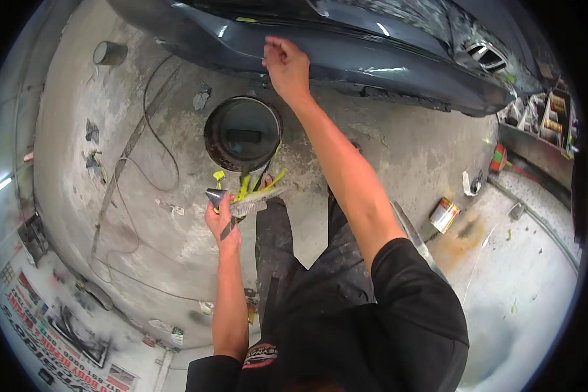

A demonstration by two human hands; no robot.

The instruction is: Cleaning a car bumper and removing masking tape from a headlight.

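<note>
My left hand (pixel 223 225) is closed around a bunch of pulled-off yellow-green masking tape (pixel 244 189) with pale strips of film or paper. A dark, glossy cone-shaped piece (pixel 215 196) sticks out at its fingertips. My right hand (pixel 286 68) reaches out in front of a dark grey car body panel (pixel 346 62), its fingers curled. Whether it touches the panel, or what it pinches, I cannot make out. A bit of yellow-green tape (pixel 245 19) stays on the panel's upper edge.
A round black tub (pixel 210 145) of water holds a dark block (pixel 244 136). A cable (pixel 147 108) curls across the floor at left, near scraps and a grey can (pixel 110 53). A paint can (pixel 444 215) lies right of my legs; a shelf unit (pixel 547 140) stands far right.
</note>
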